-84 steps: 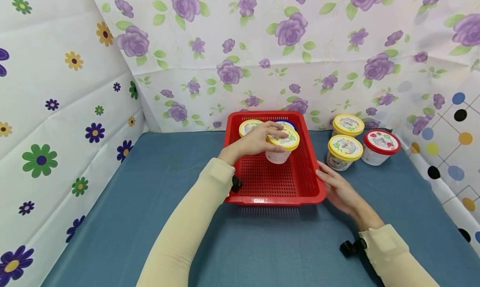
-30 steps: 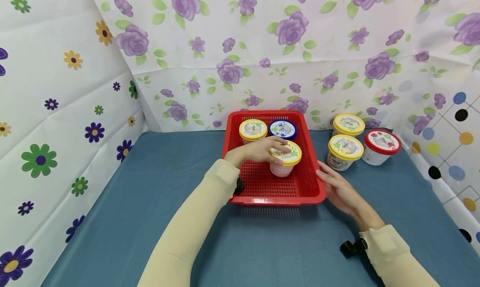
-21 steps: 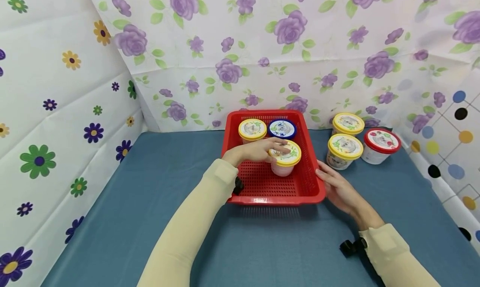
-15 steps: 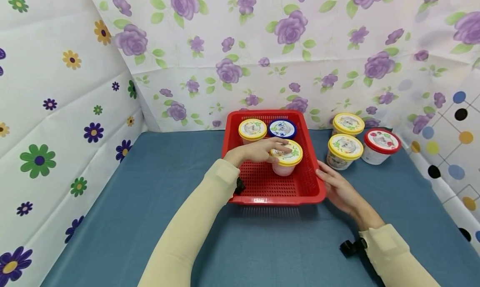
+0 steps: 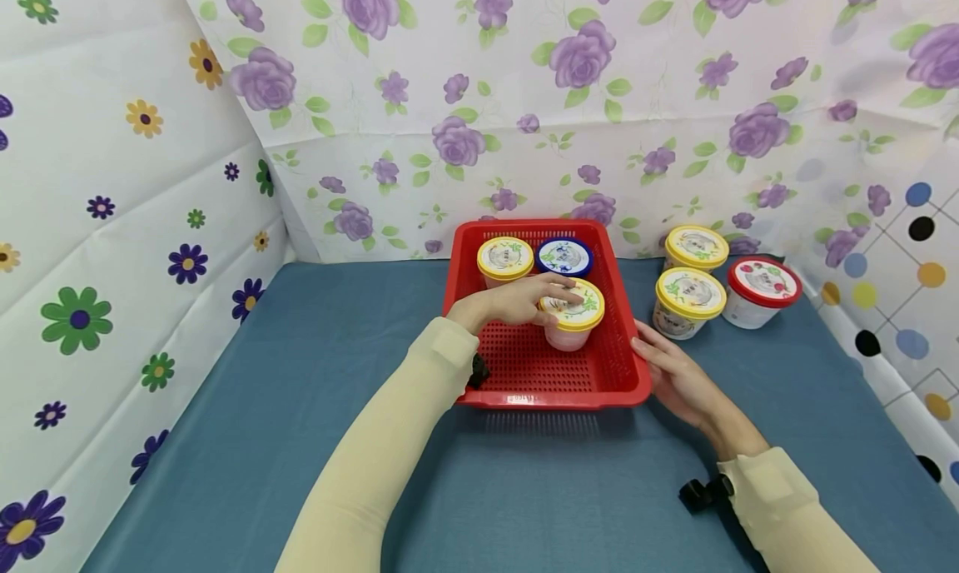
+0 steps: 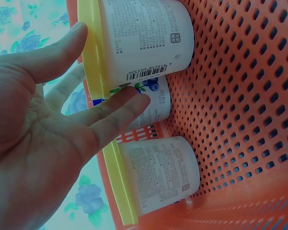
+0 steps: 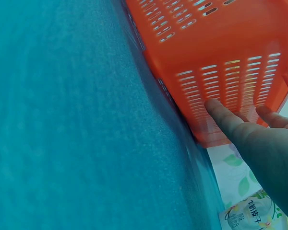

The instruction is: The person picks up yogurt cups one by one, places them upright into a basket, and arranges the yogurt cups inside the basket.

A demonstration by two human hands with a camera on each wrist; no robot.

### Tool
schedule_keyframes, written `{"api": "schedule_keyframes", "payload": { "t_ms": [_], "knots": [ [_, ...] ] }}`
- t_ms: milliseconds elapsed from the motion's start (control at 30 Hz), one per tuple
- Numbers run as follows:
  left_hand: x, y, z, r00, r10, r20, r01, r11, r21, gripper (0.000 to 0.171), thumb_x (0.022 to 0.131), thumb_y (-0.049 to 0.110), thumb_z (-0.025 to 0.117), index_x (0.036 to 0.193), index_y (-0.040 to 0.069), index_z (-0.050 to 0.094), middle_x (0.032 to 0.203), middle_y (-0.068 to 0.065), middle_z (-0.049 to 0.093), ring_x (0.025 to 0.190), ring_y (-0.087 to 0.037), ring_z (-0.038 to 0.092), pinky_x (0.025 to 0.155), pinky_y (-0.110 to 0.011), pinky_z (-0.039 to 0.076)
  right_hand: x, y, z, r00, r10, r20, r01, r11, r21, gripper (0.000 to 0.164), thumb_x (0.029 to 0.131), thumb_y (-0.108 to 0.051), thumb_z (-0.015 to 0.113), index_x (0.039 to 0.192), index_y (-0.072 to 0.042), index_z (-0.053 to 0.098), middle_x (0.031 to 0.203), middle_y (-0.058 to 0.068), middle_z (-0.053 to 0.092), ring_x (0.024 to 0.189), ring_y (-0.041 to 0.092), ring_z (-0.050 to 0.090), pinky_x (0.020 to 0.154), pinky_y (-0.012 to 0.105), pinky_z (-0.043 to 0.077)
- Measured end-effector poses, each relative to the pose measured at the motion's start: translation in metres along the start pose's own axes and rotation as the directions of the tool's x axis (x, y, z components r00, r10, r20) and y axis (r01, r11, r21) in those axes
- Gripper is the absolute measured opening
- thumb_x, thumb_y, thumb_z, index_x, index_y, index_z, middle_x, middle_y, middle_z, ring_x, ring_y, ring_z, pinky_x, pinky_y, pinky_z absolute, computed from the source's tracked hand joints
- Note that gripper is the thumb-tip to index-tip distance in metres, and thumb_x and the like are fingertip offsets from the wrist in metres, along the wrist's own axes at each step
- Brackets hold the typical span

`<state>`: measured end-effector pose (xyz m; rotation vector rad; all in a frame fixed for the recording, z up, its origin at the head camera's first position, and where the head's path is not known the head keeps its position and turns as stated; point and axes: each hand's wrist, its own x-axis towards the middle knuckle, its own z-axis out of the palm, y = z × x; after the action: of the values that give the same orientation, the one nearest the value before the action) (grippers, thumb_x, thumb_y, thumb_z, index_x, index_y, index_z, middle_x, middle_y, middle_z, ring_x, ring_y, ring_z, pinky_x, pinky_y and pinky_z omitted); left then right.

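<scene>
Inside the red basket (image 5: 539, 401), my left hand (image 5: 517, 300) holds a yellow-lidded tub (image 5: 573, 337) by its lid, thumb at the near edge and fingers across the top. In the left wrist view, the thumb touches the edge of this lid (image 6: 93, 52), while two fingers reach straight past it. Behind stand another yellow-lidded tub (image 5: 505, 258) and a blue-lidded tub (image 5: 564, 257). My right hand (image 5: 682, 381) rests against the basket's right side. Its fingers lie straight on the slotted outer wall (image 7: 201, 72) in the right wrist view.
Right of the basket, two yellow-lidded tubs (image 5: 689, 294) and a red-lidded tub (image 5: 764, 281) stand on the blue tablecloth (image 5: 330, 331). A flowered sheet (image 5: 449, 73) hangs close behind the basket; patterned sheets flank both sides.
The yellow-lidded tub in my left hand has come lower and nearer inside the basket, uncovering the blue lid behind. During the last half second it stays put. My right hand keeps its place.
</scene>
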<state>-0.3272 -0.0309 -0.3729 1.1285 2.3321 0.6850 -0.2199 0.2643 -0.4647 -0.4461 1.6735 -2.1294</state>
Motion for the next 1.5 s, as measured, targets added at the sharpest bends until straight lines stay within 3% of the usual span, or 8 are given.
{"api": "schedule_keyframes", "payload": {
  "t_ms": [767,1033,1300,1500],
  "knots": [
    [-0.003,0.004,0.0,1.0,-0.005,-0.016,0.005,1.0,-0.013,0.056,0.103,0.014,0.064,0.157,0.02,0.05,0.169,-0.003,0.031,0.156,-0.024,0.025,0.124,-0.044,0.028,0.001,0.001,0.002,1.0,-0.013,0.004,0.013,1.0,0.005,0.058,0.115,-0.022,0.035,0.166,-0.007,0.012,0.151,0.001,0.05,0.126,0.011,0.059,0.101,0.031,0.052],
    [-0.006,0.004,-0.003,1.0,0.002,-0.025,-0.002,1.0,-0.03,0.056,0.105,0.027,0.062,0.158,0.02,0.047,0.17,-0.006,0.028,0.156,-0.024,0.023,0.124,-0.045,0.027,0.001,0.001,0.002,1.0,-0.001,-0.013,0.001,1.0,0.001,0.059,0.115,-0.023,0.036,0.166,-0.007,0.012,0.15,0.0,0.05,0.124,0.011,0.06,0.101,0.031,0.053],
    [-0.014,0.003,-0.01,0.991,0.015,-0.133,-0.023,0.998,-0.059,0.053,0.106,0.034,0.061,0.155,0.015,0.052,0.162,-0.009,0.041,0.151,-0.025,0.034,0.122,-0.046,0.032,0.0,0.001,0.002,1.0,-0.008,-0.003,0.008,1.0,0.001,0.059,0.115,-0.023,0.035,0.166,-0.007,0.011,0.151,0.001,0.05,0.125,0.011,0.06,0.101,0.031,0.053],
    [-0.025,0.002,-0.018,0.976,0.028,-0.215,-0.051,0.993,-0.103,0.05,0.107,0.029,0.06,0.153,0.009,0.053,0.15,-0.013,0.052,0.127,-0.027,0.051,0.107,-0.039,0.046,0.001,0.001,0.002,1.0,-0.001,-0.006,0.001,1.0,0.004,0.059,0.115,-0.023,0.035,0.167,-0.008,0.012,0.151,0.001,0.049,0.125,0.011,0.059,0.101,0.031,0.053]
  ]
}}
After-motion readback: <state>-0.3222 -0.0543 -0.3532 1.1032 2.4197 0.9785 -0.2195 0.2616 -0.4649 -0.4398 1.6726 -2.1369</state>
